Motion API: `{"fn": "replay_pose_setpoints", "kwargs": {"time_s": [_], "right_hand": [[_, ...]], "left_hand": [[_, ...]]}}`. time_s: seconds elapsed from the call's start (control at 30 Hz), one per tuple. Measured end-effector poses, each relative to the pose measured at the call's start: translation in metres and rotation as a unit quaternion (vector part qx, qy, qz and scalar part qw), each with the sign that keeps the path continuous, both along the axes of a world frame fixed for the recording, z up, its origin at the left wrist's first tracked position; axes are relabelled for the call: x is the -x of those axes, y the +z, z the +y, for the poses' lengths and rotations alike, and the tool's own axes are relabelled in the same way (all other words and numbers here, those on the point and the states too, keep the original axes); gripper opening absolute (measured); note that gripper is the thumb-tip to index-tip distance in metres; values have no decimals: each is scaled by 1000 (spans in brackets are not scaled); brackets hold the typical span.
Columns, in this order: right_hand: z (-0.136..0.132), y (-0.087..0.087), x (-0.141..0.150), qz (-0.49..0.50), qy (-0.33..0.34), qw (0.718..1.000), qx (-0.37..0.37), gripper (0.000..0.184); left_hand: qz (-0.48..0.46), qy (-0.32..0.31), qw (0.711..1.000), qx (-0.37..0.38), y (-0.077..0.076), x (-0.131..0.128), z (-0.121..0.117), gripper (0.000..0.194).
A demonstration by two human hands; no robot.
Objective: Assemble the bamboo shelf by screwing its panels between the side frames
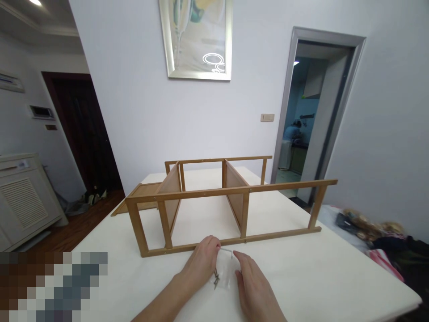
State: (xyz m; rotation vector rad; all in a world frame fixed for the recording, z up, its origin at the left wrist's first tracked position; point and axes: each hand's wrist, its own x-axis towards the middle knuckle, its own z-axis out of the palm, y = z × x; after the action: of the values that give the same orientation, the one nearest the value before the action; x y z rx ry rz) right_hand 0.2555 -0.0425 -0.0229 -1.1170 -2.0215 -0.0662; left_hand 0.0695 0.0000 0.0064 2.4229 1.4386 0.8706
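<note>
My left hand (pixel 205 261) is closed in a pinch around one end of a thin metal hex key (pixel 226 250). The bent short end of the key points toward my right hand (pixel 254 281). That hand has its thumb and index finger apart, with the index fingertip close to the bend; whether they touch I cannot tell. Between my hands lies a clear plastic bag (pixel 225 279), with a few metal screws (pixel 216 280) at its left side. Just beyond, a wooden rack frame (pixel 214 192) rests on its side, with two panels fitted across it.
A white table (pixel 338 268) carries everything. A separate wooden panel (pixel 145 191) lies at the rack's left end. Clothes (pixel 375 228) are piled past the right edge. A wall with a framed picture (pixel 197 40) stands behind; a person (pixel 294 132) is through the doorway.
</note>
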Motion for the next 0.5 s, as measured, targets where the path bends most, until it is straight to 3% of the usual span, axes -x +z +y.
{"fn": "replay_pose_setpoints", "kwargs": {"time_s": [0.2, 0.3, 0.5], "right_hand": [[-1, 4, -1, 11, -9, 1000, -17, 35], [1, 2, -3, 21, 19, 999, -34, 31], [-3, 9, -4, 71, 96, 993, -22, 27]], "left_hand": [[-8, -31, 999, -32, 7, -8, -13, 23], [6, -65, 997, -33, 2, -11, -17, 22], [26, -72, 996, -35, -4, -9, -17, 22]]}}
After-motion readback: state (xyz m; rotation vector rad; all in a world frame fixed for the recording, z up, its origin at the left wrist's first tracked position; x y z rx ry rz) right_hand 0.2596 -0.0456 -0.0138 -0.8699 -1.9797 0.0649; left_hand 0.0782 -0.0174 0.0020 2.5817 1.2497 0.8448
